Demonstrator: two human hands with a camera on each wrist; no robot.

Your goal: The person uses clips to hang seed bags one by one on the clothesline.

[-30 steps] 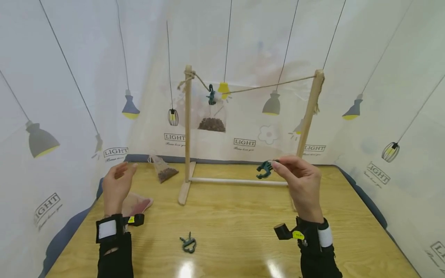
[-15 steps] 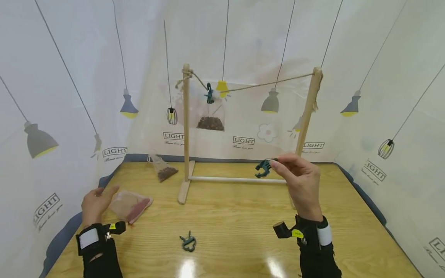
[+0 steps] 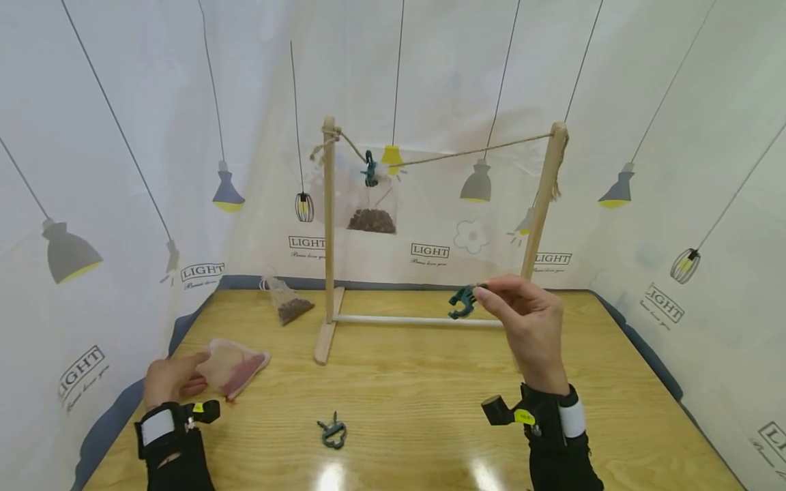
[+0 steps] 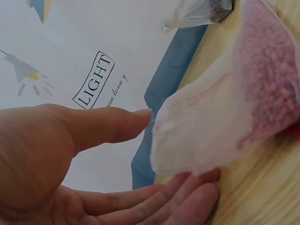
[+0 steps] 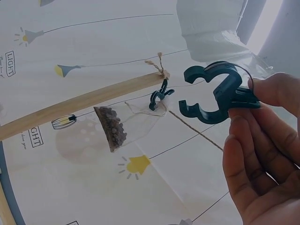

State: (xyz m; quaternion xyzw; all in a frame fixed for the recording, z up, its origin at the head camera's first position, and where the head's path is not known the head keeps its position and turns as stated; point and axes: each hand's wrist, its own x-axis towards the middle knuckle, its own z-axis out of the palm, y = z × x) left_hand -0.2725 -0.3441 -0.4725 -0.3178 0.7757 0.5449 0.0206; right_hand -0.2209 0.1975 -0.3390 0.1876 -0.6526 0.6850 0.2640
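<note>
My left hand point(image 3: 184, 375) lies low at the table's left and touches the near-left edge of a clear bag with pink-red grains point(image 3: 233, 365). In the left wrist view its fingers point(image 4: 187, 197) sit just under the bag point(image 4: 234, 108), with the thumb straight beside the bag's edge. My right hand point(image 3: 485, 294) is raised in front of the rack's right post and pinches a dark green clip point(image 3: 462, 301) by its handles. The right wrist view shows the clip point(image 5: 218, 91) with its jaws parted.
A wooden rack point(image 3: 329, 225) with a string stands at the back of the table. A bag of brown bits point(image 3: 372, 211) hangs from the string on a green clip point(image 3: 370, 169). Another brown-filled bag point(image 3: 285, 303) lies left of the rack, and a spare clip point(image 3: 333, 432) lies at the front middle.
My left hand came down from mid-air and moved left to the pink bag. My right hand stayed almost still with the clip.
</note>
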